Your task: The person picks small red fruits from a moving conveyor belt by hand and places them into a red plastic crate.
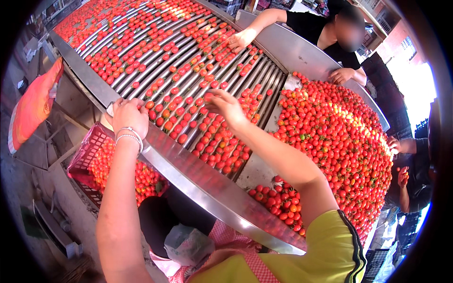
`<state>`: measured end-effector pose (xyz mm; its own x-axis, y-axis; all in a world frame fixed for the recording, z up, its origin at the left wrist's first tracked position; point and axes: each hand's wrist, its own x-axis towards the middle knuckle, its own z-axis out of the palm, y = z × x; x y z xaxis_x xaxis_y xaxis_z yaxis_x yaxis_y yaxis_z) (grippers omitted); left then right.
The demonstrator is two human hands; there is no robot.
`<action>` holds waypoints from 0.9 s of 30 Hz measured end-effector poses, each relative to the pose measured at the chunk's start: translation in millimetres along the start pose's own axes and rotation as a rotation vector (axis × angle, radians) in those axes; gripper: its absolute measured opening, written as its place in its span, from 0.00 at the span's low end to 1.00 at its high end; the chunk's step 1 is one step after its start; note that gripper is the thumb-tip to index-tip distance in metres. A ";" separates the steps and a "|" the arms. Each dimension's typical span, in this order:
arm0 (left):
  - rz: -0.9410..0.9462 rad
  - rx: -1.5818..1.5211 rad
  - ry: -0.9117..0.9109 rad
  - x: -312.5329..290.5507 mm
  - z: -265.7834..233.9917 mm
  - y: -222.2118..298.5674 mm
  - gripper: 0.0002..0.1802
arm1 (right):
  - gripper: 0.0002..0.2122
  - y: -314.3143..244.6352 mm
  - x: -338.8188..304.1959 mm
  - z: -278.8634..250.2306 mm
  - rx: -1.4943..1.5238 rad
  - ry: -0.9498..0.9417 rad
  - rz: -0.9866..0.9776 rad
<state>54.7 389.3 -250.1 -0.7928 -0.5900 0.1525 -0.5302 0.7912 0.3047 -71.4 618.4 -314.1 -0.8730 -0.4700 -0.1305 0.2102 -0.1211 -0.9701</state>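
Red cherry tomatoes (222, 148) lie in rows on a metal roller conveyor (200, 134). My left hand (128, 115), with two bracelets at the wrist, rests on the conveyor's metal side rail (184, 181), its fingers bent over the inner edge beside some tomatoes. My right hand (226, 108) hovers above the rollers, fingers apart and pointing left. A single tomato (208, 96) shows right at its fingertips; whether they touch it is unclear.
A large tomato heap (330, 151) fills the metal tray on the right. Below the rail at left stands a red crate (87, 153) of smaller tomatoes. Across the conveyor a co-worker's hand (241, 40) reaches over the rollers. Another person's hands (394, 145) are at the heap's far right.
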 end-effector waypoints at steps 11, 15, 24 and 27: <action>0.059 0.075 0.056 6.9 23.5 -2.5 0.22 | 0.18 -43.8 3.8 232.9 -0.525 -0.416 -0.821; 0.032 0.110 -0.062 -0.4 2.7 -4.7 0.23 | 0.17 -38.3 21.3 211.9 -0.573 -0.479 -0.796; 0.032 -0.034 0.009 -1.5 5.5 4.9 0.10 | 0.15 24.8 138.4 79.8 -0.856 0.155 -0.644; 0.032 -0.029 0.055 -4.3 4.5 0.0 0.10 | 0.18 29.5 194.1 53.9 -1.191 0.247 -0.694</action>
<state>56.8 392.6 -255.0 -0.7909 -0.5733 0.2141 -0.4953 0.8051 0.3263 -210.9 476.5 -357.1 -0.7233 -0.4422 0.5304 -0.6777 0.6016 -0.4228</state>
